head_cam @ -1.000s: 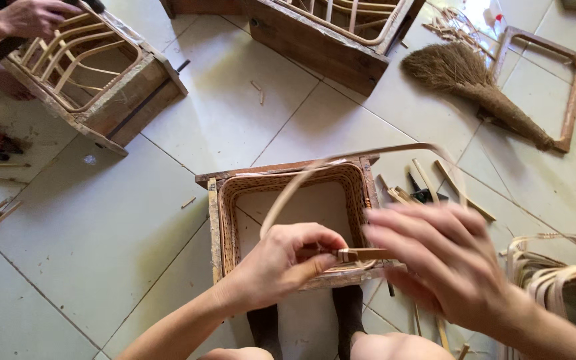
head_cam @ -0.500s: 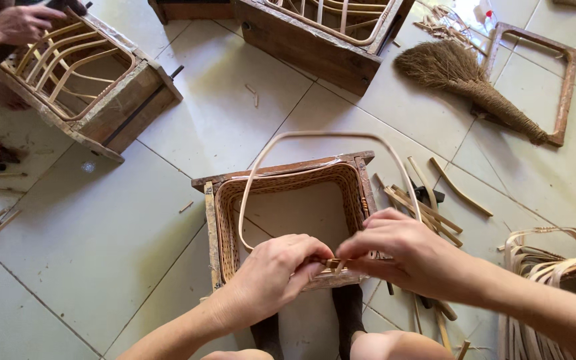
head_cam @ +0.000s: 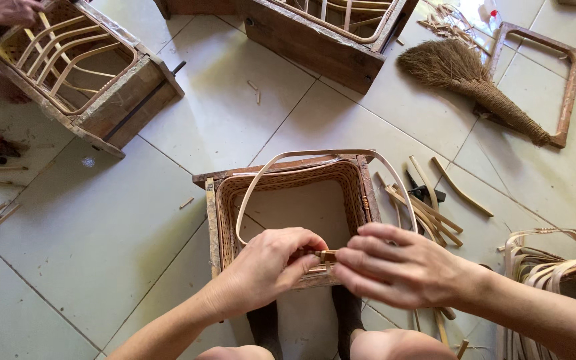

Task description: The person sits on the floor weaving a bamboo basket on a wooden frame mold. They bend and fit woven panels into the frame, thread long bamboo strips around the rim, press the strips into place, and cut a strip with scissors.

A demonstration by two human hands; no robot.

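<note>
A basket-weaving workshop on a tiled floor (head_cam: 135,220): wooden weaving moulds (head_cam: 88,73), loose bamboo strips (head_cam: 428,207), a straw broom (head_cam: 475,83).

There is only one view, worn on my head and looking almost straight down past my knees to the tiled floor (head_cam: 135,253). It sits close over my left hand (head_cam: 268,267) and right hand (head_cam: 401,270), which fill the lower middle. The top edge reaches farther out across the floor, as far as a broom (head_cam: 475,87) and another person's hand (head_cam: 8,10).
</note>
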